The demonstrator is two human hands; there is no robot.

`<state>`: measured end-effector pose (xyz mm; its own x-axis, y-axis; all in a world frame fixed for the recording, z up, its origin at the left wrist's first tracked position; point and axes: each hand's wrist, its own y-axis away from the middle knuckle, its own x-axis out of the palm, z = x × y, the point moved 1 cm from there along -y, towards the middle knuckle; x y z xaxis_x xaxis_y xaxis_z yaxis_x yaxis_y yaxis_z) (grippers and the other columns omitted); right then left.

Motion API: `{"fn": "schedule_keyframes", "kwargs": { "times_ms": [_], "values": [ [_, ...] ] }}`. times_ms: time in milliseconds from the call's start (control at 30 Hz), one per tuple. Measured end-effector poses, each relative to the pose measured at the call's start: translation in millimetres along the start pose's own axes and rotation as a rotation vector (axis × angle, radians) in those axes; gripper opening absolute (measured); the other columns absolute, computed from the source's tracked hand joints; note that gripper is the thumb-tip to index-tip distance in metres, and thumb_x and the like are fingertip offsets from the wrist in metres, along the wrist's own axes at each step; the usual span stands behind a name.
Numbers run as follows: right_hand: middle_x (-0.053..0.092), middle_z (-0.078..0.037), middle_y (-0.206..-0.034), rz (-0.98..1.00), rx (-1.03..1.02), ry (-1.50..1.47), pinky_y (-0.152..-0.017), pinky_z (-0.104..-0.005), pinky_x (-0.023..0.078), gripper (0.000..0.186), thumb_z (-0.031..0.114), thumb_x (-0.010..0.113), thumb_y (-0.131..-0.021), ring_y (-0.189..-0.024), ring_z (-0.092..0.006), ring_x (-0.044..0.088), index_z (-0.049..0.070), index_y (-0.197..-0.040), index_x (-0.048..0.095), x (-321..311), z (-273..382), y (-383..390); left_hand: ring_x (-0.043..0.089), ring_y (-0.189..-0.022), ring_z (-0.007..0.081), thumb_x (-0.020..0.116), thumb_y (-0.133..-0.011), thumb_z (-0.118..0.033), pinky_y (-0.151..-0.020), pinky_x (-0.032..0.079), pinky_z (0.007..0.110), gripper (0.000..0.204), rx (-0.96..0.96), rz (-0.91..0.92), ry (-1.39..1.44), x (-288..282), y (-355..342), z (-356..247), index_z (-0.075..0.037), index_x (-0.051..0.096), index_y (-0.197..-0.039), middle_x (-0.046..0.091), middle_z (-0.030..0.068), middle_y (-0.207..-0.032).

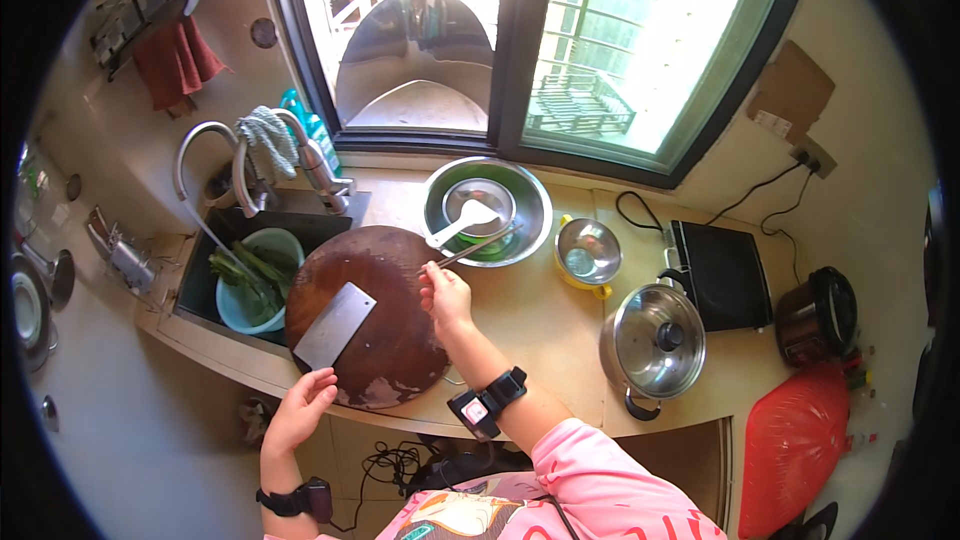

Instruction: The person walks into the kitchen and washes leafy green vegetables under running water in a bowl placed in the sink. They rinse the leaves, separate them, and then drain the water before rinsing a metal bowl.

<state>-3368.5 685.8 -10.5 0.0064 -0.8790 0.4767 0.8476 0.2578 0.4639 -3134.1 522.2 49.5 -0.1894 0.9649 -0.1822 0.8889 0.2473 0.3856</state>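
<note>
A round dark wooden chopping board [400,340] lies at the counter's front edge, partly over the sink. On its left part rests a cleaver [337,325], blade flat; I cannot make out its handle. My left hand [300,410] is at the board's near left edge, fingers loosely extended beside the blade's lower end, with nothing visible in them. Above the board's right side my right hand [446,295] is closed on chopsticks [482,246], which point up and right toward a steel basin [538,212]. Inside that basin sit a smaller steel bowl [509,196] and a white spoon [465,220].
Left of the board, leafy greens [245,285] stand in a light-blue basin [290,245] in the sink, under a faucet [322,175]. To the right are a yellow-handled bowl [590,252], a lidded steel pot [640,345], a black cooktop [720,275] and a red bag [795,440].
</note>
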Motion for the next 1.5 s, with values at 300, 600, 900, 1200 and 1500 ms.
{"fn": "schedule_keyframes", "kwargs": {
  "times_ms": [300,600,900,1200,1500],
  "values": [
    [0.065,-0.009,-0.081,-0.189,-0.295,0.232,-0.05,-0.0237,0.048,0.021,0.023,0.05,-0.092,-0.065,-0.0165,0.065,0.002,-0.09,0.055,-90,67,-4,0.051,-0.11,0.0184,0.057,-0.089,-0.018,-0.094,0.041,0.03,0.043,0.03,0.154,-0.033,27,-34,-25,0.001,0.044,-0.126,0.054,0.013,-0.118],
    [0.058,-0.005,-0.075,-0.3,-0.082,0.072,-0.055,-0.0253,0.051,0.017,0.02,0.048,-0.091,-0.062,-0.0129,0.058,0.005,-0.091,0.055,-172,71,-21,0.052,-0.107,0.0164,0.056,-0.09,-0.016,-0.092,0.042,0.028,0.041,0.05,0.206,-0.078,45,-43,-28,0.0,0.045,-0.125,0.055,0.0112,-0.117],
    [0.054,-0.005,-0.082,-0.478,0.01,0.054,-0.061,-0.0339,0.047,0.031,0.038,0.053,-0.088,-0.067,-0.0164,0.054,0.008,-0.095,0.053,-195,71,-15,0.054,-0.104,0.0159,0.055,-0.09,-0.015,-0.091,0.043,0.027,0.038,0.079,0.234,-0.104,54,-51,-42,0.0,0.046,-0.124,0.056,0.0111,-0.115],
    [0.051,-0.012,-0.099,-0.562,-0.21,-0.109,-0.068,-0.0328,0.044,0.059,0.052,0.054,-0.083,-0.082,-0.0214,0.056,0.002,-0.113,0.046,-210,71,-43,0.053,-0.107,0.0172,0.056,-0.09,-0.017,-0.092,0.042,0.028,0.04,0.058,0.229,-0.07,53,-55,-37,0.0,0.046,-0.125,0.056,0.0121,-0.115],
    [0.045,-0.015,-0.124,-0.524,-0.287,-0.275,-0.099,-0.0404,0.026,0.094,0.079,0.034,-0.074,-0.113,-0.0252,0.044,0.003,-0.13,0.037,-206,82,-73,0.052,-0.108,0.0176,0.057,-0.09,-0.018,-0.092,0.042,0.029,0.041,0.032,0.176,-0.035,53,-53,-34,0.0,0.045,-0.125,0.055,0.012,-0.117]
  ]
}}
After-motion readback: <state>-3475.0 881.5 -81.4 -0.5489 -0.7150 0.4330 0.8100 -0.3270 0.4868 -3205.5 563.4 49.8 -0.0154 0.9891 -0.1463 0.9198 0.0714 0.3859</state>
